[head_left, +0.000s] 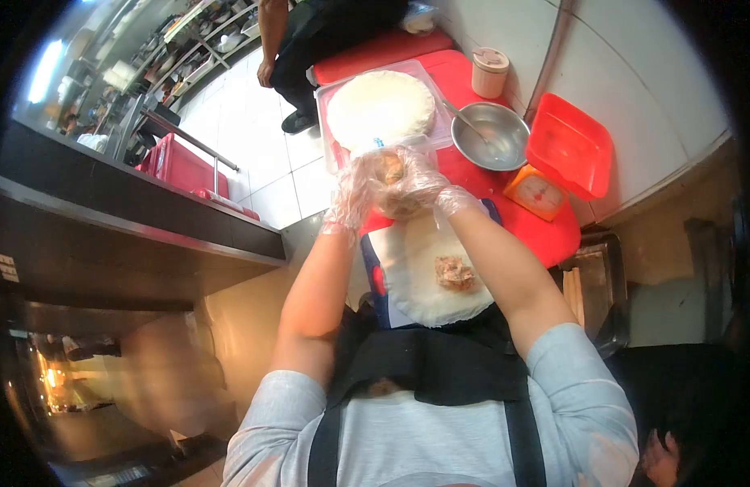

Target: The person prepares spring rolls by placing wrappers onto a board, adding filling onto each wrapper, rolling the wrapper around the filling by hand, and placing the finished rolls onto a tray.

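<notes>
Clasping a brownish clump (pixel 389 169) between both gloved hands (pixel 354 191), left of the metal bowl (pixel 505 140); could well crumble if squeezed unevenly.

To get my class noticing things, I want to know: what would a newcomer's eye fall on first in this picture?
Probably the bright red table near the middle, with the gloved left hand and right hand close together around some brownish food. Next might come two pale round sheets, one toward the far end, the other nearest the person, bearing a lump of filling.
</notes>
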`<state>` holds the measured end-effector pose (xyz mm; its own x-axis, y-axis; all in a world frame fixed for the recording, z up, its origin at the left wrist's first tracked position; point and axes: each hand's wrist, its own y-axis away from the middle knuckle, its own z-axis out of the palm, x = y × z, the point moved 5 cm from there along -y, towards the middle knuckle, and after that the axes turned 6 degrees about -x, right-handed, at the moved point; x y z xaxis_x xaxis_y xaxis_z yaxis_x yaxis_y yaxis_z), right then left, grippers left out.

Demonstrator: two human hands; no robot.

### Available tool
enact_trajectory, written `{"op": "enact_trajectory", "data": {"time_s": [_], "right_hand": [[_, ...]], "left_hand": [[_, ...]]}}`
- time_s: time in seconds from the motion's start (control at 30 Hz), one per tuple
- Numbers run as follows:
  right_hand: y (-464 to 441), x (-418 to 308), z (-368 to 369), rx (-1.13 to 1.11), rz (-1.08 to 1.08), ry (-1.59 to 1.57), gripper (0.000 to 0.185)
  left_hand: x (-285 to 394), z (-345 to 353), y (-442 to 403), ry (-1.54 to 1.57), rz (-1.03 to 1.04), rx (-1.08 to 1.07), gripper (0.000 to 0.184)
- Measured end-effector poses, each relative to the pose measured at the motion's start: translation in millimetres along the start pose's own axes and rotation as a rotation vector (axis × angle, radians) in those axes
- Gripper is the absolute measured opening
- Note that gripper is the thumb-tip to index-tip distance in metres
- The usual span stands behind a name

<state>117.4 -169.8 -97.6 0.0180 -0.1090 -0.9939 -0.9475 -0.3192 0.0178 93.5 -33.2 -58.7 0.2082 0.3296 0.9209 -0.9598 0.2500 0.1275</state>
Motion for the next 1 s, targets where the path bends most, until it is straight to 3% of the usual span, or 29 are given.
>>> {"op": "enact_trajectory", "data": {"time_s": [0.07, 0.13, 0.2, 0.33, 0.4, 0.5, 0.53, 0.57, 0.63, 0.67, 0.73, 0.77, 0.8, 0.83, 0.93, 1.0], "right_hand": [[-5, -2, 6, 0.041, -0.055, 0.024, 0.068], [6, -21, 2, 0.094, -0.128, 0.245, 0.063], [13, -48, -4, 0.106, -0.084, 0.478, 0.058], [10, -54, -9, 0.143, -0.096, 0.708, 0.051], [1, -30, -15, 0.016, 0.052, 0.384, 0.054], [-5, -22, -22, -0.217, 0.147, -0.077, 0.060], [-5, -23, -23, -0.300, 0.162, -0.230, 0.062], [-8, -27, -31, -0.267, 0.091, 0.107, 0.065], [-5, -30, -34, -0.136, 0.030, 0.452, 0.060], [-2, -35, -33, -0.069, -0.008, 0.626, 0.058], [-5, -28, -32, -0.062, 0.006, 0.640, 0.050], [-6, -20, -32, -0.026, 0.052, 0.646, 0.048], [-6, -13, -35, 0.010, 0.099, 0.651, 0.047], [-3, -13, -34, -0.015, 0.126, 0.484, 0.047], [-2, -26, -36, -0.085, 0.124, 0.488, 0.048], [-18, 5, -43, -0.050, 0.008, 0.397, 0.051]], "left_hand": [[-5, -19, -13, -0.266, 0.086, -0.046, 0.039], [-15, -33, -15, -0.302, 0.062, -0.042, 0.038], [-4, -14, 3, -0.098, -0.063, 0.008, 0.037], [2, -15, 6, -0.006, -0.071, 0.019, 0.036], [5, -20, 3, 0.130, -0.021, 0.003, 0.037], [20, -35, 11, 0.014, 0.323, 0.081, 0.041], [25, -29, 17, -0.251, 0.395, 0.076, 0.044], [32, -18, 24, -0.514, 0.463, 0.074, 0.048], [34, 6, 46, -1.270, 0.476, 0.064, 0.078], [26, 8, 42, -1.305, 0.464, 0.040, 0.078], [2, 13, 22, -1.374, 0.446, -0.005, 0.077], [0, 12, 20, -1.147, 0.371, 0.028, 0.077], [-4, 14, 18, -1.114, 0.326, 0.031, 0.077], [3, 22, 21, -1.081, 0.281, 0.032, 0.077], [5, 22, 15, -1.069, 0.247, 0.069, 0.078], [-3, 22, 7, -1.112, 0.251, 0.094, 0.076]]}}
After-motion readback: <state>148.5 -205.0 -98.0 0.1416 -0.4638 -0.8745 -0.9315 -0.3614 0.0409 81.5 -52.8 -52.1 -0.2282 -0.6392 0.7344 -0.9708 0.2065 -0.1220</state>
